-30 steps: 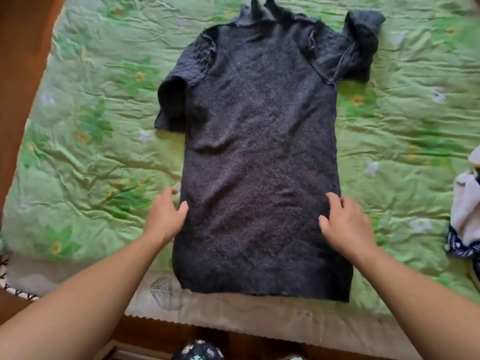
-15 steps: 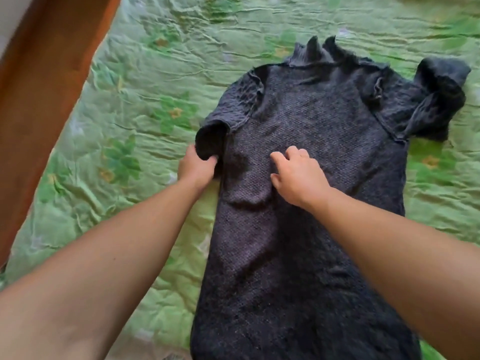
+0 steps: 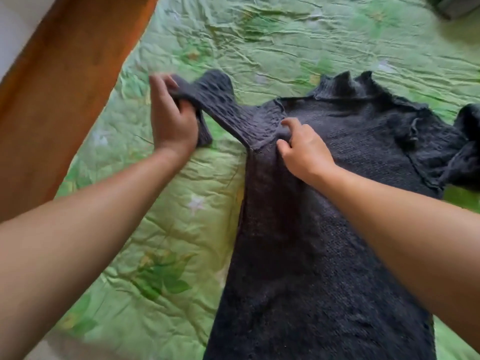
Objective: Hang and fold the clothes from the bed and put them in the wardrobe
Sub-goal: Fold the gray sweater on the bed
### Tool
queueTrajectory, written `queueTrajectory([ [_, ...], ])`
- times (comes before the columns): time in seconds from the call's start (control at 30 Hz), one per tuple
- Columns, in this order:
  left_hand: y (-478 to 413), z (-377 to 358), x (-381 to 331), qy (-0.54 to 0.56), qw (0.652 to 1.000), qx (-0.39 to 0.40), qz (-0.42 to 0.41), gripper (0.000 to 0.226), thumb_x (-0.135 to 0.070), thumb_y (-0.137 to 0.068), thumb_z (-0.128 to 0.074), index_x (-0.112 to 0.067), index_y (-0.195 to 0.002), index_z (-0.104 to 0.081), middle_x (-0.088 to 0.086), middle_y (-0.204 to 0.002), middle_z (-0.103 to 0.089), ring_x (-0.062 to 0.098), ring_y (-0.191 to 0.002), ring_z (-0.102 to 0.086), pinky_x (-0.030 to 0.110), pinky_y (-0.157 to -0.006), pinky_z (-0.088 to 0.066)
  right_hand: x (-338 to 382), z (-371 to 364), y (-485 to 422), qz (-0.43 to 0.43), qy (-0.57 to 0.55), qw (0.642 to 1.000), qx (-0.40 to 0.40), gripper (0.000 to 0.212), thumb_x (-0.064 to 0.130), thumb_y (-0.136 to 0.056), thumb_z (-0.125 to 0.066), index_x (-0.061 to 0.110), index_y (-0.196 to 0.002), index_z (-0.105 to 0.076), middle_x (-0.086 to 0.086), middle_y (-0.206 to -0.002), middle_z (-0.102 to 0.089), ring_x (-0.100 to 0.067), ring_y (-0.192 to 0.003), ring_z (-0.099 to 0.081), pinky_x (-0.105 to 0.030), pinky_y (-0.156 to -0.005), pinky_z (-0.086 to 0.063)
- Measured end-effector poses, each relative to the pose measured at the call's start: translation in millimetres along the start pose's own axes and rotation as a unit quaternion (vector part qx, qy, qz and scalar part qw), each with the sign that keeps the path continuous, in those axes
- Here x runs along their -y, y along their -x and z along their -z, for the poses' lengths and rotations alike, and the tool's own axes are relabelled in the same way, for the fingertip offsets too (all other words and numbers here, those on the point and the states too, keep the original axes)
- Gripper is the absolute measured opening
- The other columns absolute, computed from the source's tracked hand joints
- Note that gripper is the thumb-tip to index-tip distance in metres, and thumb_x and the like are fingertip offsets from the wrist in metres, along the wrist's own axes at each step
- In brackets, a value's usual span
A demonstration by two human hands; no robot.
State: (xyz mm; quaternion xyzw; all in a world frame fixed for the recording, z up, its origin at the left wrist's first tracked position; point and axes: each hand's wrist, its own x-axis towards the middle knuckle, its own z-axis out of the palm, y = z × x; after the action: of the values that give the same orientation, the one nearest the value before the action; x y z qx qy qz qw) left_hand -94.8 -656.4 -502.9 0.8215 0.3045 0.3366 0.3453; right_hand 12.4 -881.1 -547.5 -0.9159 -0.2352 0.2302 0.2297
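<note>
A dark grey knitted short-sleeved top [image 3: 337, 203] lies flat on the green flowered bedspread [image 3: 259, 42], collar pointing away from me. My left hand [image 3: 171, 118] grips the cuff of its left sleeve [image 3: 223, 107] and holds the sleeve stretched out up and to the left. My right hand [image 3: 304, 146] rests on the top at the armpit seam, with the thumb and fingertips bent and pressing the knit down. The right sleeve [image 3: 465, 144] lies crumpled at the frame's right edge.
A brown wooden bed board [image 3: 59, 81] runs diagonally along the left. A dark garment [image 3: 457, 6] shows at the top right corner of the bed. Bare bedspread lies left of the top and beyond its collar.
Both hands left the hem and moved up to the left sleeve. The left hand took hold of the folded-under sleeve and pulled it out straight; the right hand slid to the armpit seam.
</note>
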Motion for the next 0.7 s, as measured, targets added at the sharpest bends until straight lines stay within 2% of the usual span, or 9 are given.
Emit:
queueTrajectory([
  [0.1, 58, 10, 36, -0.072, 0.99, 0.122, 0.009, 0.013, -0.012, -0.079, -0.057, -0.011, -0.09, -0.05, 0.013, -0.121, -0.049, 0.021, -0.123, -0.048, 0.029, -0.104, -0.039, 1, -11, -3, 0.015, 0.147, 0.987, 0.068, 0.056, 0.048, -0.098, -0.049, 0.035, -0.15, -0.033, -0.015, -0.137, -0.041, -0.04, -0.13, -0.04, -0.055, -0.104, -0.042],
  [0.17, 92, 14, 59, -0.097, 0.971, 0.162, 0.146, 0.012, -0.015, -0.077, -0.06, -0.013, -0.088, -0.056, 0.018, -0.126, -0.045, 0.016, -0.115, -0.046, 0.02, -0.104, -0.033, -8, -26, 4, 0.028, 0.258, 0.96, 0.105, 0.067, 0.056, -0.097, -0.047, 0.036, -0.155, -0.021, -0.014, -0.15, -0.028, -0.039, -0.139, -0.027, -0.06, -0.107, -0.036],
  [0.27, 96, 13, 82, -0.077, 0.944, 0.094, 0.307, 0.018, -0.018, -0.079, -0.063, -0.012, -0.095, -0.061, 0.019, -0.119, -0.05, 0.023, -0.107, -0.05, 0.018, -0.096, -0.035, -24, -47, 12, 0.037, 0.301, 0.946, 0.115, 0.078, 0.06, -0.099, -0.039, 0.036, -0.159, 0.005, -0.016, -0.164, -0.007, -0.038, -0.151, -0.008, -0.066, -0.115, -0.021],
  [0.33, 76, 10, 87, -0.038, 0.929, -0.003, 0.369, 0.049, -0.037, -0.075, -0.067, -0.011, -0.114, -0.053, 0.018, -0.12, -0.056, 0.031, -0.11, -0.056, 0.03, -0.096, -0.042, -29, -55, 14, 0.037, 0.297, 0.948, 0.111, 0.077, 0.059, -0.101, -0.034, 0.036, -0.159, 0.011, -0.015, -0.166, -0.001, -0.037, -0.153, 0.0, -0.067, -0.117, -0.014],
  [0.43, 48, 0, 88, -0.059, 0.895, 0.001, 0.441, 0.072, -0.029, -0.08, -0.078, -0.006, -0.136, -0.039, 0.016, -0.137, -0.051, 0.026, -0.119, -0.055, 0.032, -0.102, -0.044, -28, -58, 15, 0.025, 0.285, 0.952, 0.109, 0.077, 0.057, -0.102, -0.035, 0.036, -0.159, 0.012, -0.015, -0.167, 0.001, -0.037, -0.154, 0.003, -0.068, -0.117, -0.01],
  [0.5, 37, -6, 85, -0.024, 0.893, -0.008, 0.45, 0.052, -0.009, -0.083, -0.07, -0.002, -0.131, -0.05, 0.014, -0.13, -0.06, 0.022, -0.106, -0.06, 0.027, -0.093, -0.049, -25, -54, 14, 0.021, 0.258, 0.96, 0.108, 0.076, 0.052, -0.101, -0.041, 0.038, -0.159, 0.006, -0.014, -0.168, -0.002, -0.034, -0.154, 0.002, -0.066, -0.119, -0.008],
  [0.57, 32, -9, 67, 0.037, 0.906, -0.02, 0.422, 0.042, -0.002, -0.086, -0.057, -0.002, -0.128, -0.057, 0.012, -0.124, -0.066, 0.018, -0.098, -0.062, 0.022, -0.086, -0.05, -28, -49, 12, 0.008, 0.196, 0.976, 0.095, 0.069, 0.044, -0.099, -0.049, 0.04, -0.159, -0.015, -0.013, -0.166, -0.014, -0.032, -0.154, -0.009, -0.06, -0.122, -0.012],
  [0.63, 34, -12, 35, 0.073, 0.941, 0.001, 0.33, 0.047, -0.004, -0.086, -0.054, -0.004, -0.133, -0.056, 0.01, -0.129, -0.065, 0.017, -0.111, -0.062, 0.026, -0.102, -0.048, -27, -38, 11, 0.007, 0.083, 0.996, 0.044, 0.047, 0.038, -0.097, -0.052, 0.034, -0.144, -0.051, -0.01, -0.152, -0.044, -0.031, -0.142, -0.037, -0.048, -0.118, -0.031],
  [0.7, 52, -14, -3, 0.083, 0.974, 0.07, 0.197, 0.05, -0.006, -0.092, -0.056, -0.004, -0.141, -0.049, 0.009, -0.134, -0.06, 0.013, -0.12, -0.056, 0.021, -0.109, -0.04, -24, -25, 17, -0.036, -0.048, 0.998, 0.0, 0.03, 0.039, -0.098, -0.052, 0.025, -0.116, -0.071, -0.004, -0.116, -0.068, -0.023, -0.111, -0.061, -0.036, -0.098, -0.048],
])
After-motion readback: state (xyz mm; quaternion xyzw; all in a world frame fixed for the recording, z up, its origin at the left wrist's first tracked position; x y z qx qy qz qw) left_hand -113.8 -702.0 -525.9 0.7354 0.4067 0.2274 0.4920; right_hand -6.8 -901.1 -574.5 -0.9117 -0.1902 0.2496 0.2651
